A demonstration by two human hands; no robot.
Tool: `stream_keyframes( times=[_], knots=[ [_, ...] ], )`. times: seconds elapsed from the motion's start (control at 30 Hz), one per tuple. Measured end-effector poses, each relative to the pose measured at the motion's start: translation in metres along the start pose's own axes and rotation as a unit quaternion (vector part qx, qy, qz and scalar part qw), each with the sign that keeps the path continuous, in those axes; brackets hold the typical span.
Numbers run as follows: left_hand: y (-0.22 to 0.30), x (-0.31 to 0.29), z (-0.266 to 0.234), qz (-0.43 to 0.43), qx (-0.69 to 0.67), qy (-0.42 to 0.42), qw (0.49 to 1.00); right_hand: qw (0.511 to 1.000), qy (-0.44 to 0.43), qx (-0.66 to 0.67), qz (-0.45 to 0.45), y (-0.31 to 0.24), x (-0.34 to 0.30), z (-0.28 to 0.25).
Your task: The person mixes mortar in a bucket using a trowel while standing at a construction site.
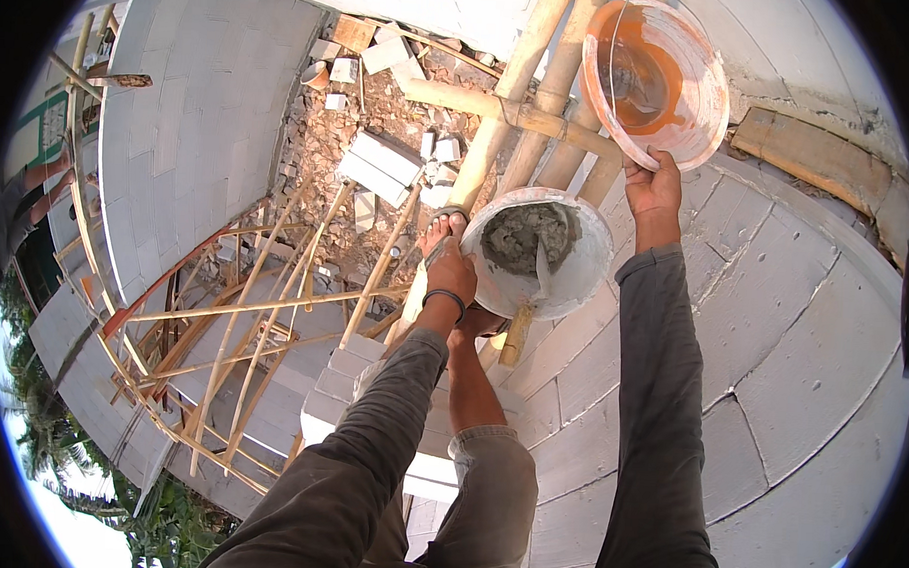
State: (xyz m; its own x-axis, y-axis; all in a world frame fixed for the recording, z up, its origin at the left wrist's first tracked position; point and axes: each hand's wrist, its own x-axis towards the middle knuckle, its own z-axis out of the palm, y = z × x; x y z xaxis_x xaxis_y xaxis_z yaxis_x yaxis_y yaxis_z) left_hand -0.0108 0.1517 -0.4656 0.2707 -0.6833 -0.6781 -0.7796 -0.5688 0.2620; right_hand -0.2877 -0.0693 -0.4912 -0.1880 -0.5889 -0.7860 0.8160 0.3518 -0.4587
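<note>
I see the white bucket (593, 254) mid-scene beside the bamboo poles (486, 155), the left hand (453, 274) at its left side, perhaps steadying it, though hidden fingers mean I can't tell the grip; its smeared wall surrounds grey mortar (511, 236) and a trowel (543, 272). Far right, the right hand (654, 189) clasps the orange bucket's (672, 86) near rim, apparently keeping it tilted.

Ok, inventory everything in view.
Orange bucket: 1, orange, upper right
Pale bucket: 1, whitish, centre
Mortar: 1 heap, grey, in pale bucket
Trowel: 1, tan handle, in pale bucket
Bamboo poles: several, tan, upper centre
Bamboo frame: 1, tan, left
Block walls: several, grey, both sides
Loose blocks: several, pale, on rubble
Foliage: patches, green, left
Other person: 1, shadowed, left edge
Left hand: 1, at pale bucket rim
Right hand: 1, on orange bucket rim
Sleeves: 2, grey, bottom
Trouser legs: 2, grey, bottom
</note>
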Motion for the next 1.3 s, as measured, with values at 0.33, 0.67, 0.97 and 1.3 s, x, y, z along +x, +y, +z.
stream_keyframes(
  times=[0.33,0.67,0.97,1.3],
  knots=[
    [0.021,-0.003,-0.03,-0.07,-0.078,-0.099,0.989,0.925,0.108,-0.302,-0.201,0.032,-0.067,0.032],
    [-0.009,-0.009,-0.028,-0.076,-0.036,-0.088,0.993,0.54,-0.026,-0.841,0.029,0.174,-0.248,-0.092],
    [0.035,-0.012,-0.046,-0.098,-0.101,-0.148,0.979,0.612,-0.066,-0.787,0.038,0.161,-0.229,-0.176],
    [0.021,-0.009,-0.027,0.084,0.072,0.229,0.967,0.635,-0.047,-0.77,0.034,0.087,-0.192,-0.125]
  ],
)
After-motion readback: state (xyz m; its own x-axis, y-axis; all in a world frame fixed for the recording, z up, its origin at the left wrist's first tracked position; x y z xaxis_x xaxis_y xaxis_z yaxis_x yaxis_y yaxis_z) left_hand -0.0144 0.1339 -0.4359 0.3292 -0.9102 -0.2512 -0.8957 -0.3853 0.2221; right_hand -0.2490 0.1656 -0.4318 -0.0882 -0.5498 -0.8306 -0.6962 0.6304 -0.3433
